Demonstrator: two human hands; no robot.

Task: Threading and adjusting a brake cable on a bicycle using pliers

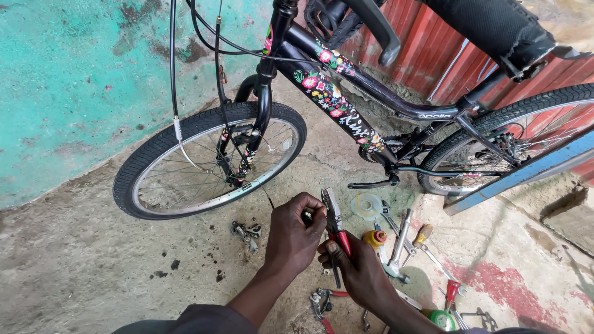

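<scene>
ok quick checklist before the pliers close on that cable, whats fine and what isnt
1. Right hand on the red-handled pliers: ok.
2. Left hand pinching the black cable end: ok.
3. Plier jaws on the cable: cannot tell, the jaws look apart from it.
4. Cable free up to the front wheel: ok.
5. Bicycle steady upright: cannot tell.
6. Loose tools near the hands on the concrete floor: not ok, cluttered.

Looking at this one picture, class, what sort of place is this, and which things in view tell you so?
Probably an outdoor bicycle repair spot. A bicycle stands on a rough concrete floor, hand tools lie scattered there, and the right hand holds red-handled pliers beside the left hand.
</scene>
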